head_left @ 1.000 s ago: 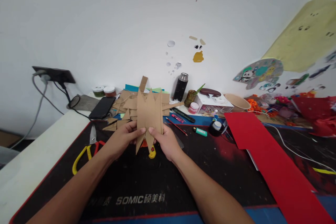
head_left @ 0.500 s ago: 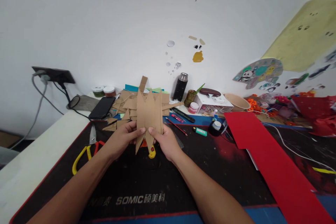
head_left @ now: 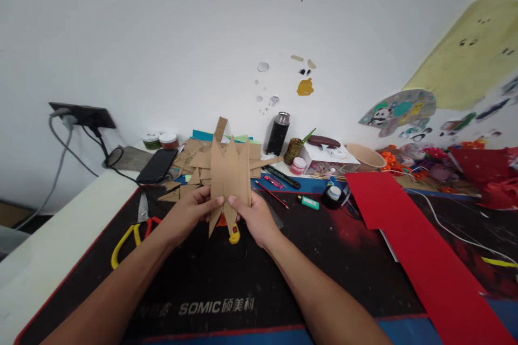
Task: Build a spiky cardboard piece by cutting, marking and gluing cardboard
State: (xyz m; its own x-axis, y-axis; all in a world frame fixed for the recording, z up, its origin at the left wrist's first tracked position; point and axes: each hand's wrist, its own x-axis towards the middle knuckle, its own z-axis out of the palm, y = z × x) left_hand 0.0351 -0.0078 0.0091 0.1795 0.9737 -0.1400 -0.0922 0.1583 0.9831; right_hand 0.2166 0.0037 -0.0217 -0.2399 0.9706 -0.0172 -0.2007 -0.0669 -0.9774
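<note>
Both hands hold up a set of pointed brown cardboard pieces [head_left: 230, 175], fanned side by side with tips up and down. My left hand [head_left: 190, 213] pinches the lower left edge between thumb and fingers. My right hand [head_left: 253, 215] grips the lower right edge the same way. The pieces hang above a black desk mat [head_left: 226, 280]. Under them lies a yellow utility knife [head_left: 234, 234], partly hidden.
A pile of cardboard scraps [head_left: 194, 164] lies behind. Yellow-handled scissors [head_left: 131, 229] rest at the left, a phone [head_left: 157, 166] farther back. A red sheet [head_left: 416, 253] covers the right. A black flask [head_left: 278, 133], pens, a green lighter [head_left: 309, 202] and small jars stand by the wall.
</note>
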